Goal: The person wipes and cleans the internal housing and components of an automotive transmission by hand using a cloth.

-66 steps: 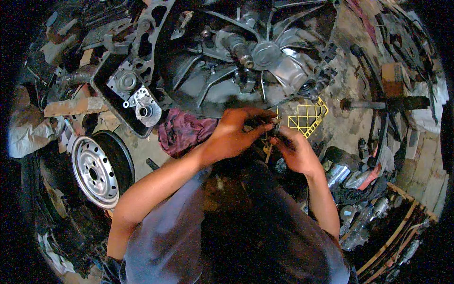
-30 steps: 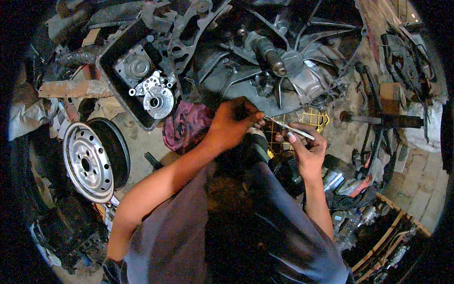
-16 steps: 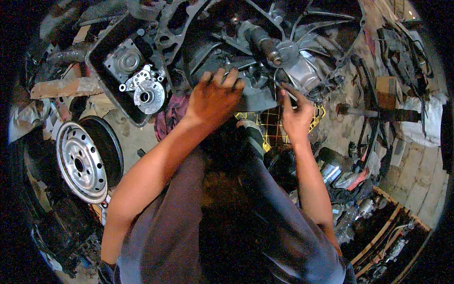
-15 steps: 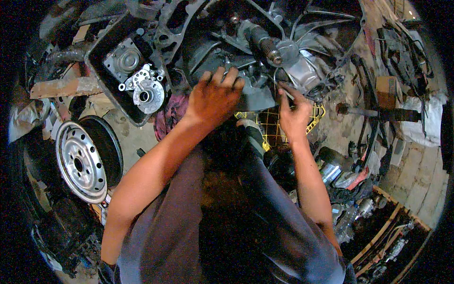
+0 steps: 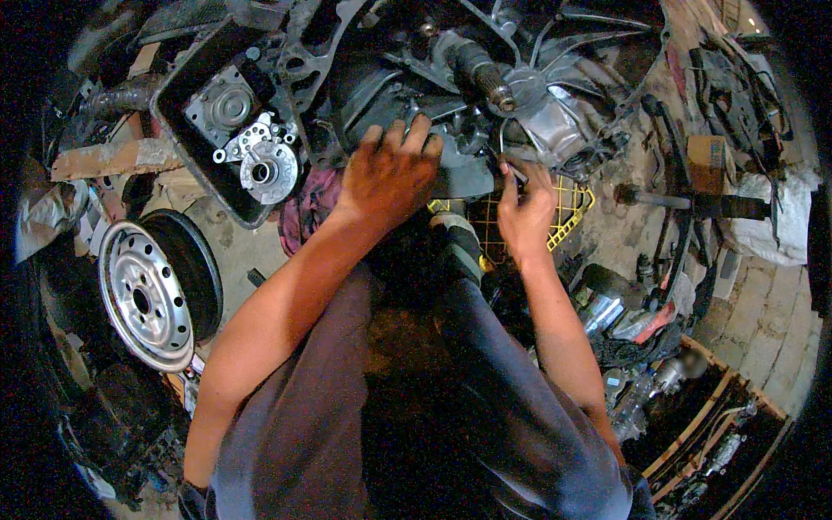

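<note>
A large dark metal gearbox housing point(image 5: 472, 178) with a splined shaft point(image 5: 492, 87) fills the top middle. Over its near rim lies my left hand point(image 5: 390, 173), back upward, fingers bent over the edge and thumb hidden. My right hand point(image 5: 529, 208), just right of that rim, pinches a thin metal rod point(image 5: 517, 173) between thumb and fingers. The rod's upper end appears curved and reaches the housing below the shaft; what its tip touches cannot be made out.
Left of the housing, a black tray point(image 5: 186, 165) holds a silver pump-like part point(image 5: 267, 173) and a square metal cover point(image 5: 221, 106). A pink rag point(image 5: 308, 204) lies beside it. Further left stands a steel wheel point(image 5: 147, 295). A yellow crate point(image 5: 572, 217) and scattered parts lie at the right.
My right hand has shifted slightly left and downward with the rod. My left hand has stayed at the housing rim, moving only a little. The whole view has shifted slightly.
</note>
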### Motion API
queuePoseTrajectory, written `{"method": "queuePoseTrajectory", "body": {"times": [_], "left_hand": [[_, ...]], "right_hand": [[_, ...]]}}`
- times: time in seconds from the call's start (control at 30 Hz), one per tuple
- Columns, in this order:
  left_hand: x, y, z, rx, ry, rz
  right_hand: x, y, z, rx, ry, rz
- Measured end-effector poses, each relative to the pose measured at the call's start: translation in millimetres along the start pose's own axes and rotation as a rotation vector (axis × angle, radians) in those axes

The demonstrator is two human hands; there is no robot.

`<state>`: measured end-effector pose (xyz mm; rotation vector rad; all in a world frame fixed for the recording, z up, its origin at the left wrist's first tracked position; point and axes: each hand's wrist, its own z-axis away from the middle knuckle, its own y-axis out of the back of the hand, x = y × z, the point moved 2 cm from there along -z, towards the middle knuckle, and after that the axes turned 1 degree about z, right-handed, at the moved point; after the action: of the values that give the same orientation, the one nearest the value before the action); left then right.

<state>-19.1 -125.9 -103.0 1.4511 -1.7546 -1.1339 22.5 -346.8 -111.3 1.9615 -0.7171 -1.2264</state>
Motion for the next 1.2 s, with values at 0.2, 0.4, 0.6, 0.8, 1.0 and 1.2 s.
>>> {"method": "queuePoseTrajectory", "body": {"times": [0.2, 0.4, 0.6, 0.8, 1.0, 1.2], "left_hand": [[-1, 4, -2, -0.014, 0.006, 0.008], [0, 3, -2, -0.009, 0.006, -0.015], [0, -2, 3, 0.014, 0.009, 0.007], [0, 1, 0, -0.039, 0.011, 0.016], [0, 1, 2, 0.025, -0.005, 0.017], [0, -2, 4, 0.058, -0.006, -0.010]], "right_hand": [[-10, 6, 1, 0.011, -0.092, -0.180], [-11, 8, 4, 0.002, -0.047, -0.106], [-8, 9, 6, -0.029, -0.151, -0.236], [-3, 5, 7, -0.010, -0.192, -0.232], [-1, 5, 0, 0.002, -0.233, -0.194], [-10, 9, -5, 0.075, -0.238, -0.132]]}}
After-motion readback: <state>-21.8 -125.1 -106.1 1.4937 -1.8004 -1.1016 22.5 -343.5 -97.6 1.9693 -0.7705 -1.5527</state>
